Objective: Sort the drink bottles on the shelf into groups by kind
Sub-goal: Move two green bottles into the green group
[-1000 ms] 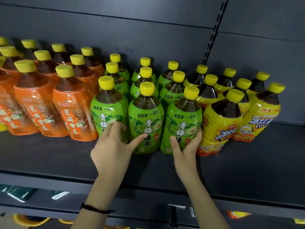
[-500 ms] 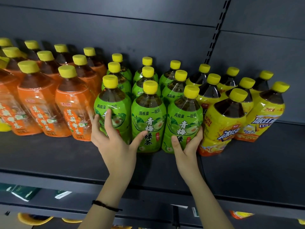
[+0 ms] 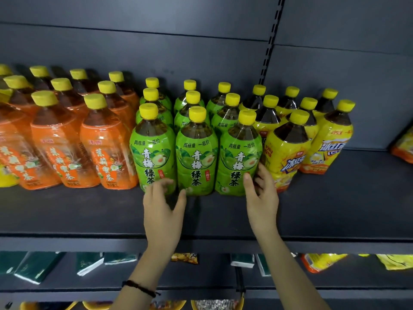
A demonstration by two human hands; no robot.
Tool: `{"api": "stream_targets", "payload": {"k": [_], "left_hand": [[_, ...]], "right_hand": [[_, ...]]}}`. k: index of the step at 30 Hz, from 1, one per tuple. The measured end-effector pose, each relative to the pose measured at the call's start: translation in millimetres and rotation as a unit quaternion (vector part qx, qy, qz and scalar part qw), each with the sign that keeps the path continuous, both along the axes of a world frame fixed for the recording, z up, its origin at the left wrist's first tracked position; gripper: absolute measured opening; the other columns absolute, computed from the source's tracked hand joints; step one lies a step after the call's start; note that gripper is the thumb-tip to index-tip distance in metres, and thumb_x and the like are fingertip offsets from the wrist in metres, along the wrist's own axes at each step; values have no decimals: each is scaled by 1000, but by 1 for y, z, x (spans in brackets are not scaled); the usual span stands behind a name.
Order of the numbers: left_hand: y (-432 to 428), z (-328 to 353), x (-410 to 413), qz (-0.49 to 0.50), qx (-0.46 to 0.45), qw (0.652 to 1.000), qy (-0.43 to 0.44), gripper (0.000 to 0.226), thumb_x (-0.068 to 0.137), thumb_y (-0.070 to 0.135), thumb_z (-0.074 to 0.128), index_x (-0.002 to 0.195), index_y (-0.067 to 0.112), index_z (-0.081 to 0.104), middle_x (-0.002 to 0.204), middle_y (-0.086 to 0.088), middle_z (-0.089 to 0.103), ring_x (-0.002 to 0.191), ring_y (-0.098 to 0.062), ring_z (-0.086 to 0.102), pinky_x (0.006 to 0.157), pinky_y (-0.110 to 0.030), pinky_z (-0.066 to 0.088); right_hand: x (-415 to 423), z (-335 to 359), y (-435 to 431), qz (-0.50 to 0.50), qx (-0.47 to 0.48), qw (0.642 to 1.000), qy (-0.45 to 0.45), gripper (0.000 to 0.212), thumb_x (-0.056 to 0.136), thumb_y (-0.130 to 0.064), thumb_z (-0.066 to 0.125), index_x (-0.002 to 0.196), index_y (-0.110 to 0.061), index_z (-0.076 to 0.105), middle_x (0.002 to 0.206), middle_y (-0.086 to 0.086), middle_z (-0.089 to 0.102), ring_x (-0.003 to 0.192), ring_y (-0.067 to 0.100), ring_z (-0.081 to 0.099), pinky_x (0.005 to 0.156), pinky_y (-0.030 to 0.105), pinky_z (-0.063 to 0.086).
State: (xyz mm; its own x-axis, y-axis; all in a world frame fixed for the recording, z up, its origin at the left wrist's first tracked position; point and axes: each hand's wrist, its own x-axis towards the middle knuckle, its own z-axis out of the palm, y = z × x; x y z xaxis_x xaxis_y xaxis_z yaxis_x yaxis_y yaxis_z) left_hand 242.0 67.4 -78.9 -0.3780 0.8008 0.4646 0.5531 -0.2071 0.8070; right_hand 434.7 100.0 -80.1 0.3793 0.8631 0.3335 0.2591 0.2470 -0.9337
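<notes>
Three groups of yellow-capped bottles stand on the dark shelf (image 3: 335, 209): orange-labelled bottles (image 3: 107, 151) at the left, green-labelled tea bottles (image 3: 196, 157) in the middle, yellow-labelled iced tea bottles (image 3: 286, 153) at the right. My left hand (image 3: 163, 209) is open with its fingers spread; its fingertips touch the base of the front left green bottle (image 3: 153, 153) and its thumb reaches the middle one's base. My right hand (image 3: 261, 193) clasps the lower right side of the front right green bottle (image 3: 239, 157), thumb on the label, fingers between it and the nearest yellow bottle.
A slotted upright (image 3: 268, 52) runs up the grey back wall. Another yellow and orange pack (image 3: 404, 146) shows at the far right edge. The lower shelf holds dark green boxes (image 3: 38, 265) and yellow snack bags (image 3: 324, 261). Bare shelf lies in front of the bottles.
My left hand has slid down from the front left green bottle's label to its base and opened wider. My right hand stays on the front right green bottle.
</notes>
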Motion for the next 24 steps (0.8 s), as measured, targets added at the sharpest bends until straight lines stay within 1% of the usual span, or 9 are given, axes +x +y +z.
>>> {"api": "stream_targets", "payload": {"k": [3, 6, 8, 10, 13, 16, 19, 22, 24], "left_hand": [[-2, -7, 9, -63, -15, 998, 17, 33, 86, 24, 66, 115, 23, 50, 110, 8, 52, 101, -12, 56, 76, -35, 53], [1, -7, 17, -71, -23, 997, 25, 43, 85, 28, 67, 122, 22, 46, 115, 10, 44, 99, -12, 56, 71, -34, 53], [4, -6, 18, -56, -25, 998, 1, 48, 84, 29, 68, 125, 20, 44, 115, 9, 42, 98, -14, 57, 69, -37, 54], [6, -5, 19, -38, -26, 998, -32, 54, 84, 32, 69, 129, 19, 42, 116, 9, 42, 100, -15, 55, 72, -40, 54], [8, -3, 21, -12, -31, 998, -50, 63, 84, 36, 69, 136, 19, 39, 119, 8, 45, 108, -15, 53, 75, -34, 48], [9, -4, 24, -2, -48, 999, -18, 62, 86, 38, 66, 138, 20, 38, 128, 2, 44, 112, -16, 51, 71, -30, 42], [9, -7, 23, -10, -52, 999, 3, 60, 88, 37, 63, 139, 20, 36, 131, 0, 43, 113, -18, 52, 69, -31, 44], [9, -6, 21, -15, -55, 998, 6, 60, 89, 37, 62, 139, 20, 35, 132, -1, 42, 112, -20, 52, 69, -33, 46], [9, -4, 21, -18, -57, 998, 5, 59, 89, 37, 62, 139, 20, 35, 131, -2, 43, 111, -19, 52, 70, -34, 48]], "right_hand": [[20, 5, -16, -119, 52, 991, 4, 33, 90, -26, 64, 121, -23, 55, 118, -1, 56, 108, 18, 59, 92, 35, 51], [51, 13, -3, -187, 16, 982, -16, 71, 80, -27, 76, 140, -20, 38, 137, 4, 37, 126, 22, 43, 105, 46, 40], [64, 18, 12, -118, -17, 993, 16, 88, 79, -31, 76, 149, -27, 22, 150, 1, 28, 138, 18, 31, 114, 47, 31], [67, 19, 19, -38, -25, 997, 56, 85, 84, -31, 72, 149, -34, 17, 153, -8, 26, 140, 10, 27, 117, 45, 29], [63, 13, 18, -33, -7, 997, 68, 83, 81, -32, 75, 146, -37, 22, 155, -5, 27, 142, 13, 27, 116, 41, 32], [54, 10, 17, -43, -2, 995, 91, 88, 77, -28, 79, 146, -28, 24, 152, 3, 30, 140, 17, 31, 111, 25, 37], [46, 10, 20, -81, 1, 995, 63, 92, 70, -39, 81, 143, -24, 27, 145, -1, 31, 135, 15, 32, 112, 45, 36], [45, 13, 22, -95, -15, 994, 43, 92, 72, -37, 81, 142, -17, 27, 135, -6, 29, 133, 15, 30, 111, 48, 35], [46, 16, 19, -91, -25, 995, 37, 94, 72, -40, 80, 144, -16, 25, 140, -4, 28, 138, 18, 28, 112, 48, 34]]}}
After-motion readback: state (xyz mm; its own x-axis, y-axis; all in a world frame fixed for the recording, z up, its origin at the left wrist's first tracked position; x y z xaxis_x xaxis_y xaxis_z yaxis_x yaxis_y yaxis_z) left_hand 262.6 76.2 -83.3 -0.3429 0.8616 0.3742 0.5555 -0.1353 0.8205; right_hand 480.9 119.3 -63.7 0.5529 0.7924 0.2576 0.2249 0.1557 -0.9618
